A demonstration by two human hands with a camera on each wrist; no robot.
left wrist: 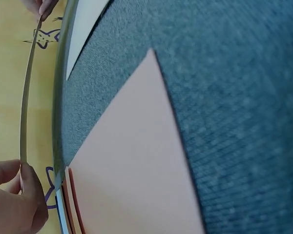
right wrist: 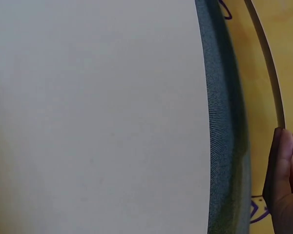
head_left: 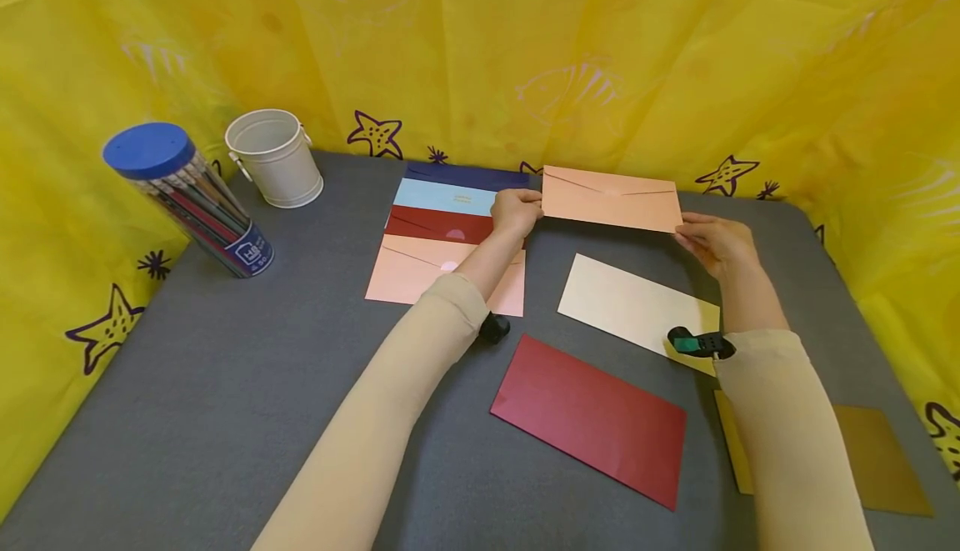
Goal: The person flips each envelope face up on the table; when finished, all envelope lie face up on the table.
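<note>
Toward the far edge of the grey tabletop (head_left: 225, 384), at about 12 o'clock from the person, a peach envelope (head_left: 611, 198) is held up off the surface, flap side facing the head camera. The left hand (head_left: 516, 211) pinches its left short edge and the right hand (head_left: 716, 242) pinches its right corner, each grip closed narrow on the paper. In the left wrist view the envelope shows edge-on as a thin strip, with the fingers (left wrist: 19, 200) clamped at its near end.

At 9 o'clock of the held envelope, a stack of envelopes (head_left: 450, 234) lies fanned on the tabletop: navy, light blue, dark red and peach. At 6 o'clock lies a cream envelope (head_left: 630, 305), nearer still a dark red envelope (head_left: 592, 418). An ochre envelope (head_left: 885, 459) lies at 5 o'clock, partly under the right sleeve.

A white metal bucket (head_left: 273, 157) and a blue-lidded tube of pencils (head_left: 187, 197) stand at 10 o'clock.
</note>
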